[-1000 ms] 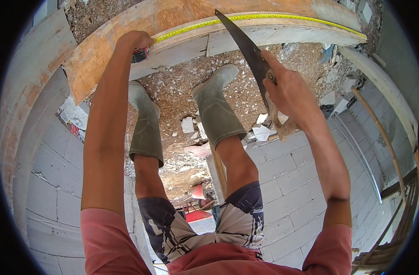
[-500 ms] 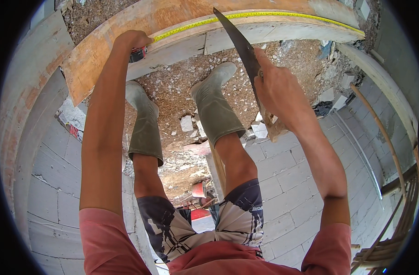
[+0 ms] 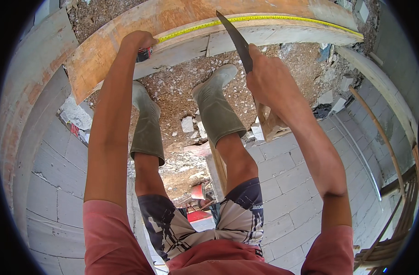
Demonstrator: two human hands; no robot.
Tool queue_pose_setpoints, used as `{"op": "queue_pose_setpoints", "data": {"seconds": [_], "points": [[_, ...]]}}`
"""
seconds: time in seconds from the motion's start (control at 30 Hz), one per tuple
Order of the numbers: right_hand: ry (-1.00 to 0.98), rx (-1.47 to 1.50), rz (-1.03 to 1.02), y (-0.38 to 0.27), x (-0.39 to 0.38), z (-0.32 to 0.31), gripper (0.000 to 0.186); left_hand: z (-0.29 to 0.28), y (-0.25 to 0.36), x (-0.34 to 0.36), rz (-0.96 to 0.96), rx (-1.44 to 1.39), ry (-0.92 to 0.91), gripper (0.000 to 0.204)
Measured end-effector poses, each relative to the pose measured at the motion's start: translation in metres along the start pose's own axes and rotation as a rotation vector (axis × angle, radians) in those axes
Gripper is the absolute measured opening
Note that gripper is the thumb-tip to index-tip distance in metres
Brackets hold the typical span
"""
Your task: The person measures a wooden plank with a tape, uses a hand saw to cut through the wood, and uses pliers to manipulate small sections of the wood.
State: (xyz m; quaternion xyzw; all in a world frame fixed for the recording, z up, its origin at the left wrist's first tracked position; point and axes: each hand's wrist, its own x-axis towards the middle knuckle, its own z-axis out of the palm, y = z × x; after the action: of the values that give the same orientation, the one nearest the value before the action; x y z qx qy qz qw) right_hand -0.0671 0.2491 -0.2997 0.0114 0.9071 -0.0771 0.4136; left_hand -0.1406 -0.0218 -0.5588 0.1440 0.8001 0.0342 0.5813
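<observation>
My left hand [image 3: 138,40] grips a black and red tape measure [image 3: 144,55] at the left part of a long plywood board [image 3: 99,46]. Its yellow tape [image 3: 246,18] runs rightward along the pale board edge [image 3: 283,34] to the far end. My right hand [image 3: 269,78] is closed on a hand saw [image 3: 237,36]; its dark blade points up and left, tip at the tape, and its wooden handle [image 3: 271,123] shows below my hand, partly hidden by it.
Rubber boots [image 3: 216,110] stand on rubble-strewn ground [image 3: 177,87] below the board. Grey block walls [image 3: 283,188] flank my legs. A curved plank [image 3: 383,82], thin wooden poles [image 3: 377,123] and a pale pipe [image 3: 358,156] lie at right. A red bucket [image 3: 198,191] sits farther off.
My right hand and the saw have shifted left, with the blade turning slightly more upright and its tip staying near the tape. My left hand stays nearly in place on the tape measure.
</observation>
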Motion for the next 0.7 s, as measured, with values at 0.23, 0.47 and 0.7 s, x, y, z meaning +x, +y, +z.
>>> {"op": "queue_pose_setpoints", "data": {"seconds": [0.23,0.47,0.7], "points": [[0.001,-0.024,-0.128,-0.001,0.019,-0.001,0.023,0.006,-0.008,0.001,0.008,-0.011,-0.036,0.049],[-0.027,-0.065,-0.071,-0.005,0.016,0.0,0.022,-0.004,-0.001,-0.002,0.052,-0.064,-0.025,0.05],[-0.106,-0.045,-0.049,-0.001,0.031,-0.019,0.045,0.0,0.0,-0.003,0.017,-0.071,-0.035,0.05]]}}
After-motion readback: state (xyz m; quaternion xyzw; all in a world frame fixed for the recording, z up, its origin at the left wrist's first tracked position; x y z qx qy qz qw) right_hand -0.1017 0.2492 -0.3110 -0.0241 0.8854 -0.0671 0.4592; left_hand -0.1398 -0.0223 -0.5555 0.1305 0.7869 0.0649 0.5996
